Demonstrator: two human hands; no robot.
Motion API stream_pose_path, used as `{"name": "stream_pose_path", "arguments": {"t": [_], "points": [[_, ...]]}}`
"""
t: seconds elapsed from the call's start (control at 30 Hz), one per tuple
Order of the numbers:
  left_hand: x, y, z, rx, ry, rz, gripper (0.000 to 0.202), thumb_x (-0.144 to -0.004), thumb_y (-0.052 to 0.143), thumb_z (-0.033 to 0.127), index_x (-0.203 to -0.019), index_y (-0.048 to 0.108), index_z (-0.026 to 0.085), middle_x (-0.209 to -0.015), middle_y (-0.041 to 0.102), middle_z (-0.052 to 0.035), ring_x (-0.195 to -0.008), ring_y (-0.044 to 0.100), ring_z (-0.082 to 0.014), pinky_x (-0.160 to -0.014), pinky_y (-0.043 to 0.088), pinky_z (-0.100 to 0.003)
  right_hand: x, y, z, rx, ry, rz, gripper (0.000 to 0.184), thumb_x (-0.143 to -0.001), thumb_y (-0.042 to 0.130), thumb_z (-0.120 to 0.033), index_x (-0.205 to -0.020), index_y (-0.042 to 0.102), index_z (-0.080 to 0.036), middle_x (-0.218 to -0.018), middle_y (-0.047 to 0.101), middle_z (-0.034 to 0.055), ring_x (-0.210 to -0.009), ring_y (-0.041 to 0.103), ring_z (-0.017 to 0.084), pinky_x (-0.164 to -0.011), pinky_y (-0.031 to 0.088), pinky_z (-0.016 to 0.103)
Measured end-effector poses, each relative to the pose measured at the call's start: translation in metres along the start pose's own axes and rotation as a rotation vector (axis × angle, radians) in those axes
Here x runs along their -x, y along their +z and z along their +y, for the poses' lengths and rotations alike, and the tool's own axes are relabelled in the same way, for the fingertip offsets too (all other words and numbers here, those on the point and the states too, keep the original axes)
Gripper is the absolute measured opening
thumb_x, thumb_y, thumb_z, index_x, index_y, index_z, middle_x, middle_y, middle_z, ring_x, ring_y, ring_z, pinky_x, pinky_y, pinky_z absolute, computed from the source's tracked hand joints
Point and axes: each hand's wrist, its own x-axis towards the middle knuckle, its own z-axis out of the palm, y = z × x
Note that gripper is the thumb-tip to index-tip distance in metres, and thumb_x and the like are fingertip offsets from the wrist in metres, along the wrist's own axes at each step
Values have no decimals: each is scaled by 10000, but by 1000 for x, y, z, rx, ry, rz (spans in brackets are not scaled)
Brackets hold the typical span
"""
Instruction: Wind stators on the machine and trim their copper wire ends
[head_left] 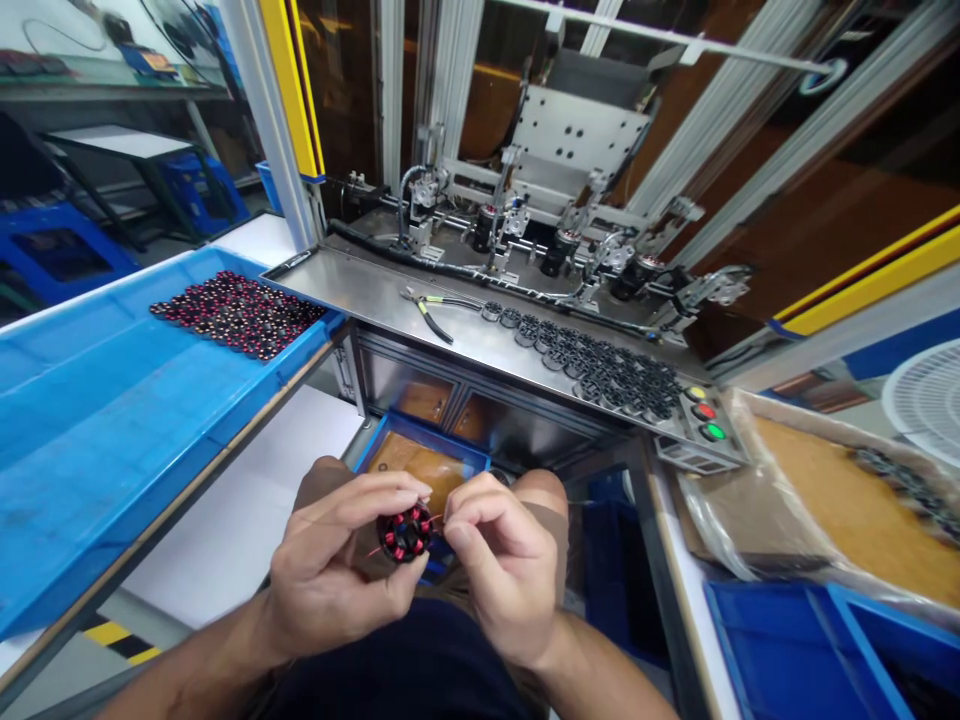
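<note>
My left hand (pixel 337 570) is closed round a small black stator wound with red wire (pixel 405 533), held over my lap. My right hand (pixel 499 560) sits right beside it, its thumb and forefinger pinched at the stator's right edge; what they pinch is too fine to make out. Thin red wire ends stick out from the stator toward the left. Both forearms come in from the bottom of the view.
A blue tray (pixel 97 420) at the left holds several wound red stators (pixel 240 312). On the steel machine shelf (pixel 375 290) lie pliers (pixel 429 312) and a row of bare black stators (pixel 600 365). Red, yellow and green buttons (pixel 705 412) sit at the shelf's right. A lined carton (pixel 847 500) stands right.
</note>
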Motion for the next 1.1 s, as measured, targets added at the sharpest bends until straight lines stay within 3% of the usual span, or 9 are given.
{"name": "stream_pose_path", "arguments": {"t": [0.1,0.23,0.37,0.6,0.8,0.93,1.1], "points": [[-5,0,3,118,-91,-3,567,-640,688,-36,-1150,622,203,-1004,711,-78,-925,682,-228,-833,569,-351,-2,-4,0,23,-78,-59,52,-871,616,-168,-854,656,-196,-745,596,30,-711,574,165,-648,469,313],[-13,-1,9,377,-236,-59,497,-668,627,-4,-1113,627,218,-958,701,-64,-897,674,-214,-802,573,-339,-10,-11,0,104,-246,-147,267,-839,569,-54,-1055,653,-187,-843,616,62,-781,593,182,-667,504,332],[-15,-4,13,430,-310,-89,497,-643,629,3,-1088,657,221,-945,709,-47,-882,679,-191,-799,573,-286,-17,-10,-3,122,-378,-233,363,-794,619,-13,-1115,647,-180,-847,610,61,-782,582,177,-678,510,338],[-9,-2,9,302,-221,-64,522,-651,644,-12,-1123,633,212,-986,709,-53,-906,684,-204,-840,571,-315,-8,-1,-3,100,-296,-76,231,-756,612,34,-892,672,-143,-746,612,48,-702,572,158,-628,483,320],[-1,7,10,81,-170,90,611,-649,698,-25,-1208,596,197,-1041,714,-48,-895,699,-160,-809,572,-208,0,8,0,20,-280,-8,237,-752,614,30,-891,672,-152,-739,610,40,-690,560,155,-629,481,328],[-5,8,11,123,-153,108,554,-658,688,-29,-1160,629,197,-1044,714,-39,-951,690,-158,-879,554,-207,0,11,1,22,-315,-22,227,-786,618,-14,-941,685,-165,-742,617,44,-686,564,162,-629,490,338],[-14,3,14,369,-332,49,464,-704,693,36,-1121,653,236,-1004,722,-37,-854,705,-156,-793,582,-229,-7,-6,4,6,-350,-121,219,-830,657,-116,-1040,673,-175,-797,621,60,-739,582,183,-661,509,365]]}}
